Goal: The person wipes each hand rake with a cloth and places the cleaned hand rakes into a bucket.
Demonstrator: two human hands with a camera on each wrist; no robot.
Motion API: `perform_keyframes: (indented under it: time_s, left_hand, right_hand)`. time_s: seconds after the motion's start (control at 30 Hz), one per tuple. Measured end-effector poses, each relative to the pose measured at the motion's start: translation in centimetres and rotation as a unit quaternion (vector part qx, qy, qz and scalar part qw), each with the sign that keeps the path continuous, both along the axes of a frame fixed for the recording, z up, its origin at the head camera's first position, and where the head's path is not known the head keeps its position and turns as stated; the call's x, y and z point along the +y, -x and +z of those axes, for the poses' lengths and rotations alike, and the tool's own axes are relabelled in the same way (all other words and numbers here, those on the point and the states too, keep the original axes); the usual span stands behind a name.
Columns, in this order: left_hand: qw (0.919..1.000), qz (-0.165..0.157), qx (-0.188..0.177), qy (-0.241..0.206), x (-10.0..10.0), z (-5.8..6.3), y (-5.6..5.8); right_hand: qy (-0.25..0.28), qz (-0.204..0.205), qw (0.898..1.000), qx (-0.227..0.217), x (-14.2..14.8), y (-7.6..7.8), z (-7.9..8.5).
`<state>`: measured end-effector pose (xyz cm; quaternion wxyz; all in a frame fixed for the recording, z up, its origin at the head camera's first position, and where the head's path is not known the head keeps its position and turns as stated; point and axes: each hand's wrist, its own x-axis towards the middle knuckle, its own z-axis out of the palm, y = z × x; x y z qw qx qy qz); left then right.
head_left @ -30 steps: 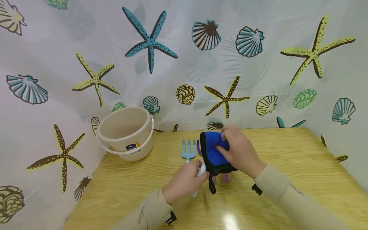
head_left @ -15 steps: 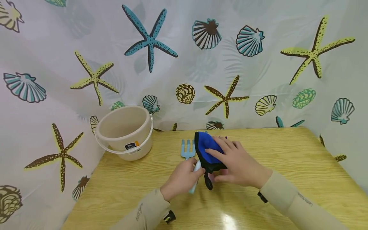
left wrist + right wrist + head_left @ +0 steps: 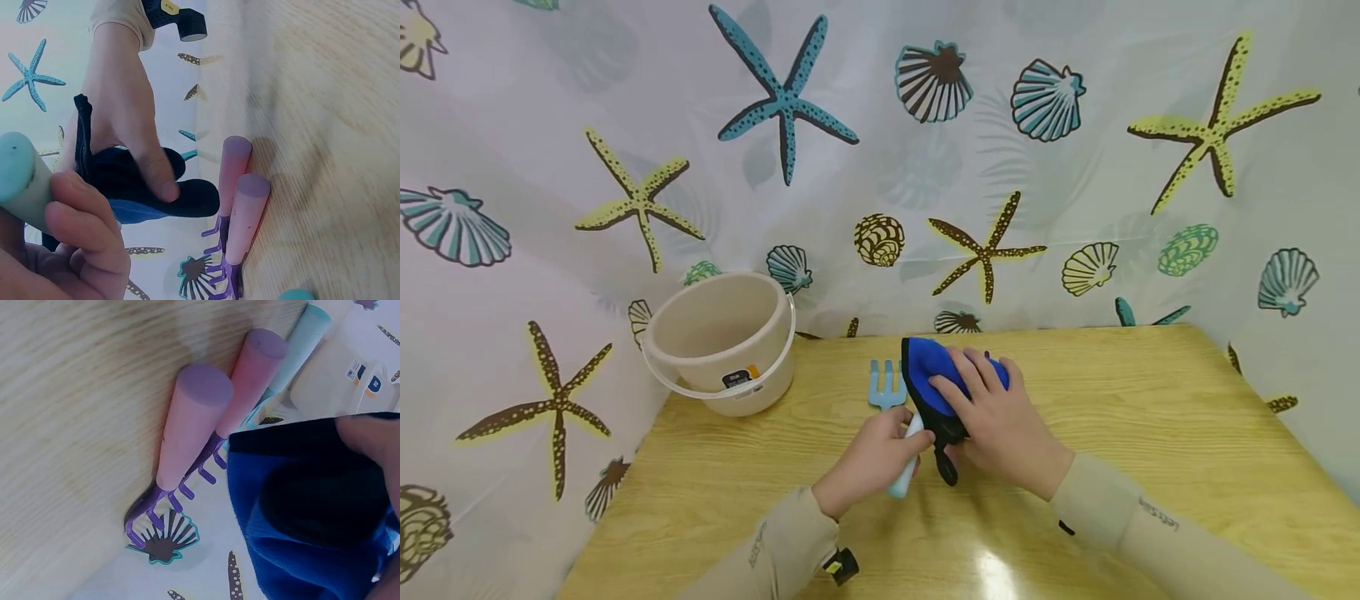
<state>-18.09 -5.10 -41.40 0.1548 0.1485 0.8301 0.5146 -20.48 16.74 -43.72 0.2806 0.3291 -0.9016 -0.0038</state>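
Note:
My left hand (image 3: 867,468) grips the pale blue handle (image 3: 907,467) of a tool, held above the table; cloth hides its head. A blue cloth with black edging (image 3: 922,360) folds over that end, its black hanging loop (image 3: 947,467) dangling beside the handle. From the right, my right hand (image 3: 1009,421) holds the cloth, fingers bent over its blue side. In the left wrist view the right thumb (image 3: 156,172) presses the cloth's dark side. Whether the cloth touches the tool head is hidden.
A light blue hand fork (image 3: 887,390) lies just beyond the left hand. Two pink-handled tools with purple metal, one handle nearer (image 3: 194,428) and one farther (image 3: 253,381), lie under the hands. A beige bucket (image 3: 760,367) stands back left on the wooden table (image 3: 1150,433).
The right hand has slid from the cloth's top corner and now wraps over its blue side. The cloth has shifted slightly left and folded narrower. The left hand keeps its grip on the handle.

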Motion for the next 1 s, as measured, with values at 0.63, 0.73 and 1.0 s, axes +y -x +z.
perform_keyframes:
  time_s: [0.63,0.73,1.0]
  left_hand:
    - [0.9965,-0.019,-0.041,-0.070,0.4,0.1,0.0]
    - [0.9956,-0.018,-0.049,-0.078,0.5,0.1,-0.1]
    - [0.9957,-0.016,-0.041,-0.081,0.6,0.2,-0.1]
  right_hand:
    - [0.034,-0.041,0.998,0.038,-0.5,0.0,-0.2]
    - [0.037,-0.042,0.998,0.042,-0.8,-0.1,-0.3]
    - [0.077,-0.043,0.995,0.047,-1.3,-0.1,-0.6]
